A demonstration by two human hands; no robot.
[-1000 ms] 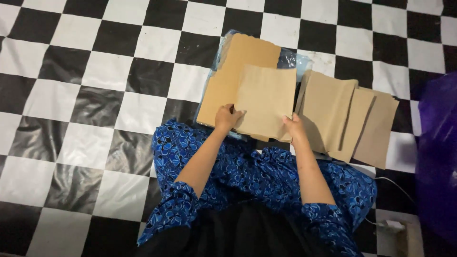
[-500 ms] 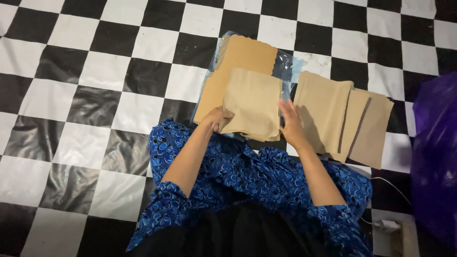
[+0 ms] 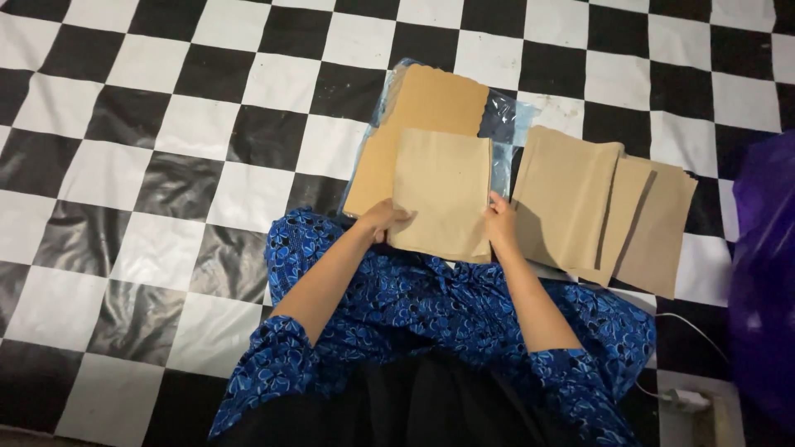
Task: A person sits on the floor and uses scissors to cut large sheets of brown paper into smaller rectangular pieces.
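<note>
Hands hold one tan paper sheet by its near edge, just past the knees and at about twelve o'clock from the lap. The left hand grips the sheet's lower left corner with fingers curled and pressed together on it, thumb on top as far as can be told; the right hand pinches the lower right edge, fingers close together and running up along the side. This sheet lies over a second, larger brown sheet that reaches away toward twelve o'clock, and both rest on a clear bluish plastic wrapper spread on the black-and-white checkered floor. At about two o'clock, just beside the held sheet but apart from it, a fanned stack of similar tan pieces overlaps step by step. A purple bag sits at the three o'clock edge, and a white cable with a plug lies near four o'clock. The blue floral garment covers the lap beneath the forearms. Judging from the grip, handling this well would mean keeping both corners level so the sheet does not skew, holding with light, even pressure so thin paper does not crease, and squaring its edges against the sheet beneath.
</note>
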